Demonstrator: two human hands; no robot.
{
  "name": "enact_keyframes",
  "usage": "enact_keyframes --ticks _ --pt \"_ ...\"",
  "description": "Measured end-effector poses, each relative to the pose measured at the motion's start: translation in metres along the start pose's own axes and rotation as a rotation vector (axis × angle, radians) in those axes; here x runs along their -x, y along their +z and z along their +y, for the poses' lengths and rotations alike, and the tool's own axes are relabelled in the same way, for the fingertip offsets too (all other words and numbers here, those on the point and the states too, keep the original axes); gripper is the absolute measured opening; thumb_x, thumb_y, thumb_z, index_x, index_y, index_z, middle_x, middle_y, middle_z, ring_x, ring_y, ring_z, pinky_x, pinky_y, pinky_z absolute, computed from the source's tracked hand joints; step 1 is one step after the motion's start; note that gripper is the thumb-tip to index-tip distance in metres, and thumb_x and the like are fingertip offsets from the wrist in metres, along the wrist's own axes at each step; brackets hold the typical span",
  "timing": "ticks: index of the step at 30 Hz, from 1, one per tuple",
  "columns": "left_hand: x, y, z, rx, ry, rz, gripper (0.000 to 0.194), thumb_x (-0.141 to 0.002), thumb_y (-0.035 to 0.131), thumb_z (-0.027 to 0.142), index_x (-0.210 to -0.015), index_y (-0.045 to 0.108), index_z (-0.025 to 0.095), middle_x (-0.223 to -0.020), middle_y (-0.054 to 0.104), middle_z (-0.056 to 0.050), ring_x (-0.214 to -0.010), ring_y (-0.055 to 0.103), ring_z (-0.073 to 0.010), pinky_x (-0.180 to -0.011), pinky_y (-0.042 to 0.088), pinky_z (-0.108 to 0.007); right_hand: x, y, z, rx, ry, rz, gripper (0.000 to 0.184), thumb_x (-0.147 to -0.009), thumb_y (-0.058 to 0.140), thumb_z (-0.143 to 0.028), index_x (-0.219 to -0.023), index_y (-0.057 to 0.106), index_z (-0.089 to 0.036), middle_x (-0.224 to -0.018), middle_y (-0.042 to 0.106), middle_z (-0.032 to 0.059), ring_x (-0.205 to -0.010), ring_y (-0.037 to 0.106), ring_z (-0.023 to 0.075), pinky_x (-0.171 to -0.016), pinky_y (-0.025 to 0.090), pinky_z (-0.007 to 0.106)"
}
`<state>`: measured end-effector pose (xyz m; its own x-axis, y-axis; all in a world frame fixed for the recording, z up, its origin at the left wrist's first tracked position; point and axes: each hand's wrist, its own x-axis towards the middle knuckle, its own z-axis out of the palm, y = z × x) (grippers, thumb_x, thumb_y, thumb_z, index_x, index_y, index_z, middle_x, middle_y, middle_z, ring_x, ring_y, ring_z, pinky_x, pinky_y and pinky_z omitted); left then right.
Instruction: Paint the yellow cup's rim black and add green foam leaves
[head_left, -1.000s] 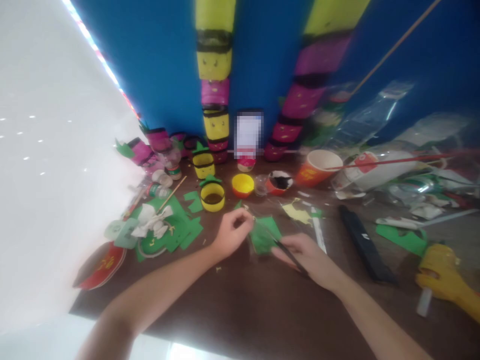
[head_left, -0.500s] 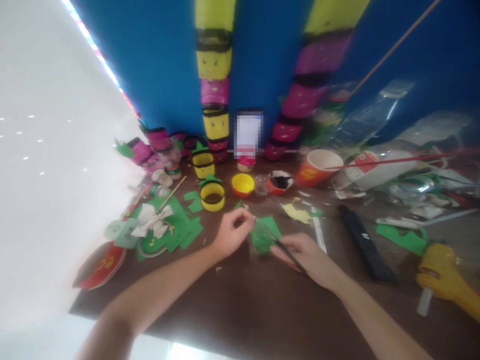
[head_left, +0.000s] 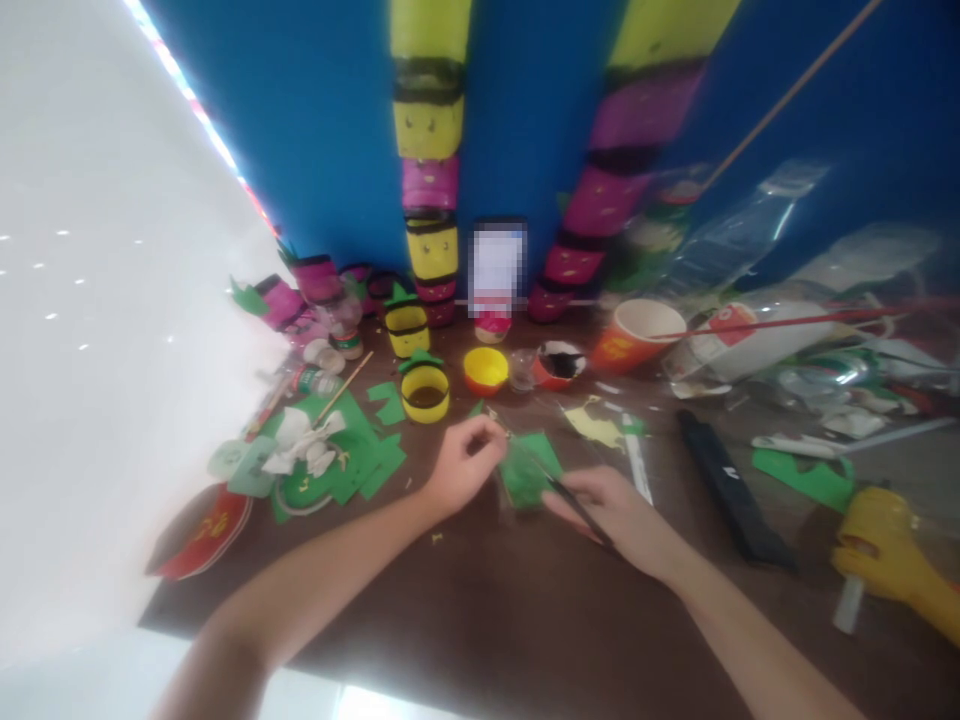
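My left hand is over the table with thumb and index finger pinched together. Something small may be at its fingertips, but blur hides what it is. Between my hands lies a small green sheet with a clear film-like layer showing around its lower edge. My right hand grips a slim, dark, pen-like tool, its tip pointing up and left over the sheet. Beyond my left hand stand a yellow ring-shaped cup with a black band and a small yellow-lined cup.
Green scraps and a red bowl lie left. On the right are a black case, a yellow glue gun, an orange-red paper cup and plastic bottles. Stacked yellow and magenta cups line the blue wall.
Almost nothing differs. Both hands keep their places, with the dark tool still over the green sheet.
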<state>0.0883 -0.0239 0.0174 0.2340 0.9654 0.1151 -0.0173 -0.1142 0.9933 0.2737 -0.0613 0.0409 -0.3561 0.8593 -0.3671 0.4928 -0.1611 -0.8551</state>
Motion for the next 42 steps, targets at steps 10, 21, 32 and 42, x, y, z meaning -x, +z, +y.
enact_keyframes --ticks 10,21,32,42 --pt "0.0000 -0.0002 -0.0011 0.021 -0.012 0.006 0.012 -0.073 0.053 0.020 -0.062 0.051 0.015 -0.060 0.049 0.003 -0.061 0.045 -0.0098 -0.061 0.036 -0.023 -0.0002 -0.0001 0.0027 -0.017 0.002 -0.014 0.044 -0.075 0.055 -0.050 -0.049 0.037 -0.019 -0.042 0.033 -0.0062 -0.041 0.029 0.0067 -0.043 0.016 0.024" --pt "-0.0003 -0.0003 0.0016 0.042 -0.020 0.010 0.013 -0.073 0.052 0.020 -0.061 0.050 0.015 -0.060 0.049 0.003 -0.061 0.044 -0.0099 -0.062 0.035 -0.023 -0.0005 -0.0001 0.0021 0.004 0.003 0.007 0.047 -0.072 0.058 -0.052 -0.047 0.037 -0.019 -0.041 0.034 -0.0061 -0.041 0.030 0.0063 -0.043 0.016 0.025" --pt "-0.0003 -0.0004 0.0016 0.052 -0.020 0.033 0.014 -0.073 0.052 0.022 -0.061 0.049 0.016 -0.059 0.048 0.003 -0.060 0.044 -0.0096 -0.060 0.035 -0.023 0.0006 -0.0007 0.0010 0.015 0.015 0.044 0.043 -0.068 0.063 -0.047 -0.047 0.040 -0.018 -0.042 0.031 -0.0069 -0.041 0.028 0.0060 -0.042 0.016 0.024" --pt "-0.0015 0.0020 -0.0047 -0.248 0.055 -0.069 0.008 -0.073 0.051 0.017 -0.066 0.056 0.016 -0.065 0.054 0.001 -0.065 0.049 -0.0115 -0.063 0.038 -0.024 0.0006 -0.0024 -0.0034 -0.110 0.001 0.168 0.050 -0.072 0.054 -0.058 -0.047 0.035 -0.020 -0.038 0.034 -0.0058 -0.039 0.030 0.0069 -0.042 0.019 0.024"
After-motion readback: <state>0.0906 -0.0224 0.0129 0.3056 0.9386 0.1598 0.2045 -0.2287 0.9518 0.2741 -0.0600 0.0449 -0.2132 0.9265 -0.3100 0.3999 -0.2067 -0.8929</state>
